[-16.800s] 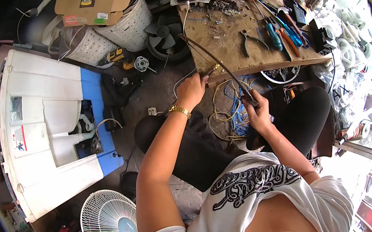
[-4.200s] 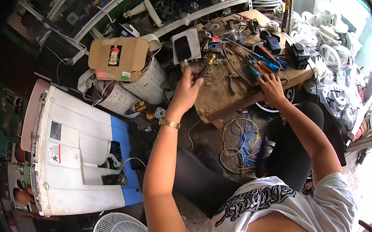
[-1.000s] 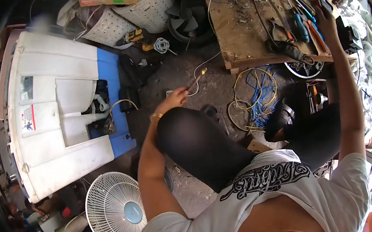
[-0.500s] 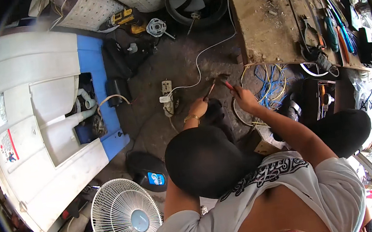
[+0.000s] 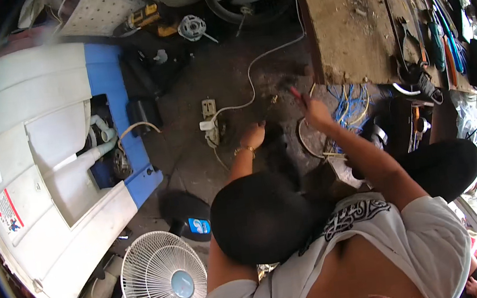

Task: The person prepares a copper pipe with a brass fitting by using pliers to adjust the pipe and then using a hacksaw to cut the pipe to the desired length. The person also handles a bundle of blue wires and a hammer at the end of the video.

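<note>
My right hand [image 5: 318, 114] is closed round the red handle of a hammer [image 5: 296, 92], whose dark head is blurred above the floor. To its left, my left hand [image 5: 253, 136] is closed, with a small dark tip showing at its fingers; what it holds is too blurred to name. Just beyond those fingers is a small brass-coloured piece [image 5: 274, 99] near the floor. A power strip [image 5: 208, 109] with a white plug [image 5: 207, 125] and a grey cord lies left of my left hand.
A wooden bench [image 5: 350, 48] with pliers and screwdrivers stands at the right. Blue and yellow wires [image 5: 351, 104] hang below it. On the left lies a white and blue appliance cabinet [image 5: 8, 93]; a standing fan [image 5: 162, 275] is near me. A motor [image 5: 192, 28] and yellow drill [image 5: 143, 17] lie farther off.
The hammer has moved up and slightly right, away from my left hand. My left hand has shifted slightly left; the slim tool seen at its fingers earlier no longer shows clearly.
</note>
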`<state>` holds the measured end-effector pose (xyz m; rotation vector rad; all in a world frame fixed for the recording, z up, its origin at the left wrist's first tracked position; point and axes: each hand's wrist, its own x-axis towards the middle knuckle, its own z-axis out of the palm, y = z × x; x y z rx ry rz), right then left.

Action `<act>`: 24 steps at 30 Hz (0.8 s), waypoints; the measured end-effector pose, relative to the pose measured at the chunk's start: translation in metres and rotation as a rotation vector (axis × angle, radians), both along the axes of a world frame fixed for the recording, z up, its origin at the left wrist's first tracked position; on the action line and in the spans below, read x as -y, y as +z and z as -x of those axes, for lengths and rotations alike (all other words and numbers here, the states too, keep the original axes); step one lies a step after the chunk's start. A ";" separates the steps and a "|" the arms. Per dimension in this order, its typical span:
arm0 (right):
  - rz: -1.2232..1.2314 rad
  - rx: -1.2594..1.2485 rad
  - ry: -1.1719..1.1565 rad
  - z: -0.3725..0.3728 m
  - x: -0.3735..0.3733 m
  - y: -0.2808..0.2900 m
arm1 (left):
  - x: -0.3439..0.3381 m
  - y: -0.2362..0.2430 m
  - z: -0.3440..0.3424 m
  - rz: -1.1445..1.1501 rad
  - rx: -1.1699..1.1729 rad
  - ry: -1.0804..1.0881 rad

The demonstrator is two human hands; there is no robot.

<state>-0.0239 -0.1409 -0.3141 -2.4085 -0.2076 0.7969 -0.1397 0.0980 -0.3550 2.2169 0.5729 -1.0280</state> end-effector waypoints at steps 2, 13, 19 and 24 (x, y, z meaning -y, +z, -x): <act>-0.246 0.131 -0.017 -0.028 -0.031 0.057 | -0.014 0.011 -0.010 0.004 -0.004 0.003; -0.203 0.120 0.019 0.018 -0.030 0.056 | -0.013 0.016 -0.036 0.026 -0.126 -0.186; -0.403 0.425 -0.008 -0.007 -0.030 0.045 | -0.004 0.009 -0.045 0.037 -0.106 -0.128; -0.089 0.135 0.098 -0.003 -0.029 0.012 | -0.013 0.047 -0.074 0.014 -0.344 -0.143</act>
